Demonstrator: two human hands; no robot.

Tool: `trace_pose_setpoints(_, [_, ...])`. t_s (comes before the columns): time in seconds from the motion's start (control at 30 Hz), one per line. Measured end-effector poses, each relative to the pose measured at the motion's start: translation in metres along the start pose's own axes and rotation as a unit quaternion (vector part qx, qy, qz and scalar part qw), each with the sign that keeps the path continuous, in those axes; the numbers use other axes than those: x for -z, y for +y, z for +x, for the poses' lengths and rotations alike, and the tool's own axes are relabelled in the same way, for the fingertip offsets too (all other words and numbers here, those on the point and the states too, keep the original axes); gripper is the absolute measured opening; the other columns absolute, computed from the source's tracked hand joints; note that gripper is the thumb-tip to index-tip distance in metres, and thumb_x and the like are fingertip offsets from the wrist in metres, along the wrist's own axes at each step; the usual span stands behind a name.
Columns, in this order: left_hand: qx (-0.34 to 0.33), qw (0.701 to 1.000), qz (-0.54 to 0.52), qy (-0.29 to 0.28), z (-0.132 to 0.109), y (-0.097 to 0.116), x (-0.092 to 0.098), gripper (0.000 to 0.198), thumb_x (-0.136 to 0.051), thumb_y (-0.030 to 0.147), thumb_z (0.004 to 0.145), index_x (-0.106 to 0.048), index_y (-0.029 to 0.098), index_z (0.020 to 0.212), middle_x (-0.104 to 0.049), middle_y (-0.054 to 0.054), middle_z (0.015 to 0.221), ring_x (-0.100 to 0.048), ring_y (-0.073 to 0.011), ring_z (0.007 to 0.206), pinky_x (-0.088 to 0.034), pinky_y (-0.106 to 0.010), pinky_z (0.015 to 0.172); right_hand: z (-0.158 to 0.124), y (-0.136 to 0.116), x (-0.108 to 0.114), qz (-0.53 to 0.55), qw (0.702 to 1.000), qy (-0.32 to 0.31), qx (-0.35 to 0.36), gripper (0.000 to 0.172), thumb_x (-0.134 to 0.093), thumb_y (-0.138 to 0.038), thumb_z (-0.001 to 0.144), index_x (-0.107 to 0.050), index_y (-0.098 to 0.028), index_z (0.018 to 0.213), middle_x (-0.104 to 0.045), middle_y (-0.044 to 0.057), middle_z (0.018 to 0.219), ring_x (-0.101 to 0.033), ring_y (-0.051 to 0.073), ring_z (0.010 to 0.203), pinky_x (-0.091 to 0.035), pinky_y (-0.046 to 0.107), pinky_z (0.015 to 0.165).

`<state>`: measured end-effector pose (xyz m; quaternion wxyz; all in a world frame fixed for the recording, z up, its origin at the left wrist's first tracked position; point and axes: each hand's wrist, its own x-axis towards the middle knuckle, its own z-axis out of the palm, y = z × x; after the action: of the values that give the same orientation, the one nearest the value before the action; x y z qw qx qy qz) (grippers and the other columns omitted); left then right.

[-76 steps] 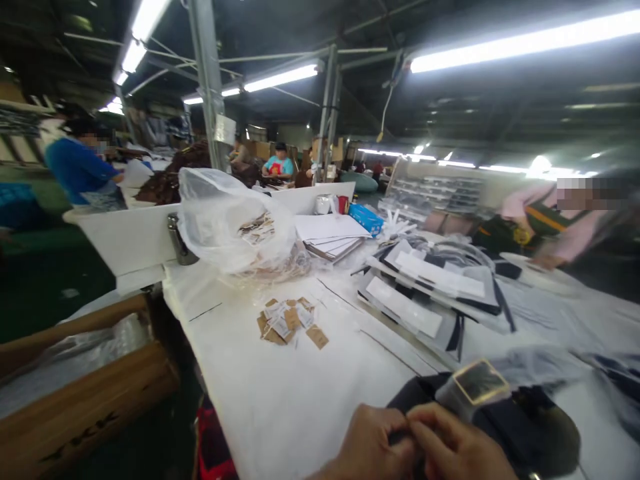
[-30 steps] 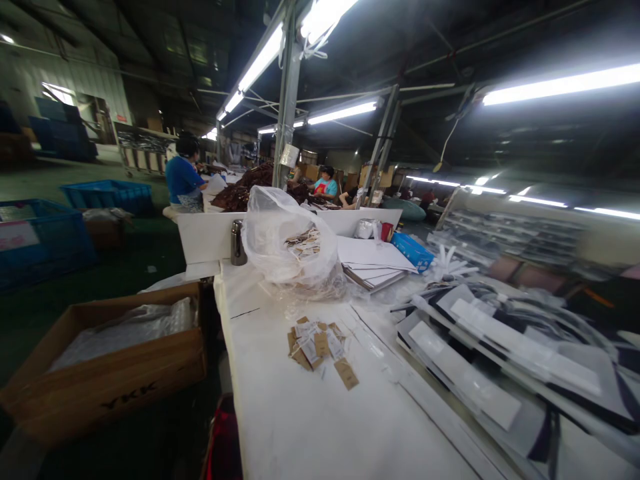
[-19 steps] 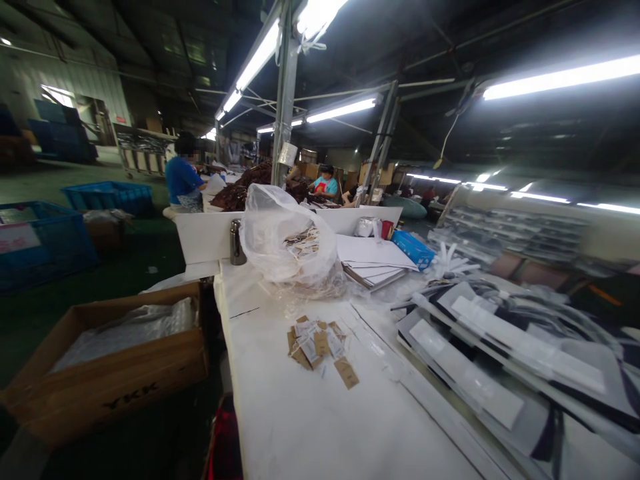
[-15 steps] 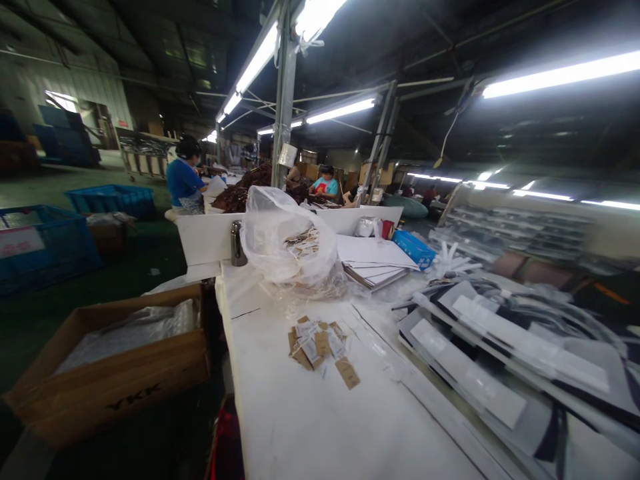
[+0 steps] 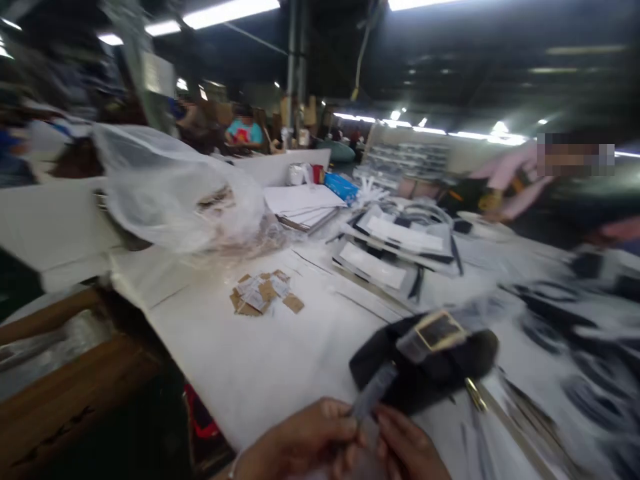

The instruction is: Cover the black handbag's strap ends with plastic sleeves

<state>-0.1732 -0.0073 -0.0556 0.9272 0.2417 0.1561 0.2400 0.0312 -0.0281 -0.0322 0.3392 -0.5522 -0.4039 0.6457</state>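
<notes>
My left hand (image 5: 305, 433) and my right hand (image 5: 410, 443) are close together at the bottom edge. Both have their fingers closed on a blurred grey strip (image 5: 377, 390), which looks like a strap end, possibly under plastic film. Just beyond, a dark, bulky item (image 5: 425, 383) lies on the white table (image 5: 240, 363); whether the strip joins it I cannot tell. On top of it sits a gold-rimmed rectangular piece (image 5: 440, 331), like a buckle. A loose pile of brown and white tags (image 5: 265, 293) lies further up to the left.
A clear plastic bag (image 5: 165, 187) holding brown tags stands at the back left. White sheets (image 5: 303, 203) and a blue box (image 5: 341, 189) sit behind. Stacked wrapped pieces (image 5: 395, 240) and dark coils (image 5: 545, 327) spread rightward. A co-worker's pink sleeve (image 5: 505, 163) reaches in at right.
The view has swung to the right and is blurred. Both my hands have come into view, gripping the grey strip, with the dark item beside them. The tags and bag now appear further left.
</notes>
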Motion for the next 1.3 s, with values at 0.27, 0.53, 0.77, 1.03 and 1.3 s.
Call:
trace_pose_setpoints(0.27, [0.110,0.976,0.167,0.082,-0.043,0.004,0.003,0.051,-0.065,0.061,0.081,-0.062,0.012,0.093,-0.067,-0.005,0.065,-0.049,-0.0066,0.036,-0.032,-0.016,0.034,-0.046,-0.011,0.119,-0.084,0.948,0.306,0.012,0.058,-0.073,-0.062,0.065,-0.072,-0.013,0.095,-0.065,0.003,0.066,-0.053,0.013,0.045,-0.041,0.027,0.045])
trace_pose_setpoints(0.53, [0.104,0.933,0.341,0.045,-0.021,-0.015,0.014,0.071,-0.070,0.072,0.068,-0.063,0.017,0.114,-0.069,-0.011,0.099,-0.063,-0.0147,0.069,-0.044,-0.020,0.053,0.032,-0.065,0.188,0.034,0.879,0.453,0.141,0.065,-0.051,-0.064,0.082,-0.056,-0.018,0.128,-0.052,0.015,0.143,-0.057,0.024,0.123,-0.050,0.032,0.091])
trace_pose_setpoints(0.77, [-0.044,0.923,0.320,0.211,0.009,-0.018,-0.002,0.111,-0.066,0.079,0.066,-0.016,0.032,0.154,-0.010,-0.011,0.164,-0.053,-0.0359,0.127,-0.059,-0.033,0.071,0.078,-0.076,0.177,0.043,0.937,0.315,0.142,0.067,-0.042,-0.075,0.085,-0.068,-0.020,0.113,-0.066,0.011,0.126,-0.060,0.026,0.116,-0.050,0.039,0.091])
trace_pose_setpoints(1.03, [-0.150,0.870,0.319,0.345,0.005,0.047,-0.006,0.098,-0.072,0.069,0.070,-0.032,0.031,0.151,-0.029,-0.009,0.160,-0.060,-0.0348,0.118,-0.061,-0.039,0.082,0.026,-0.054,0.148,-0.008,0.980,0.170,0.106,0.058,-0.057,-0.072,0.081,-0.069,-0.022,0.108,-0.067,0.005,0.097,-0.061,0.018,0.084,-0.050,0.028,0.069])
trace_pose_setpoints(1.3, [-0.196,0.879,0.298,0.316,0.002,0.087,0.005,0.088,-0.069,0.061,0.080,-0.032,0.027,0.152,-0.024,-0.010,0.161,-0.048,-0.0354,0.133,-0.056,-0.042,0.098,-0.034,-0.001,0.102,-0.160,0.931,0.244,0.221,0.048,-0.071,-0.052,0.078,-0.069,-0.028,0.119,-0.055,0.009,0.136,-0.049,0.028,0.127,-0.040,0.044,0.107])
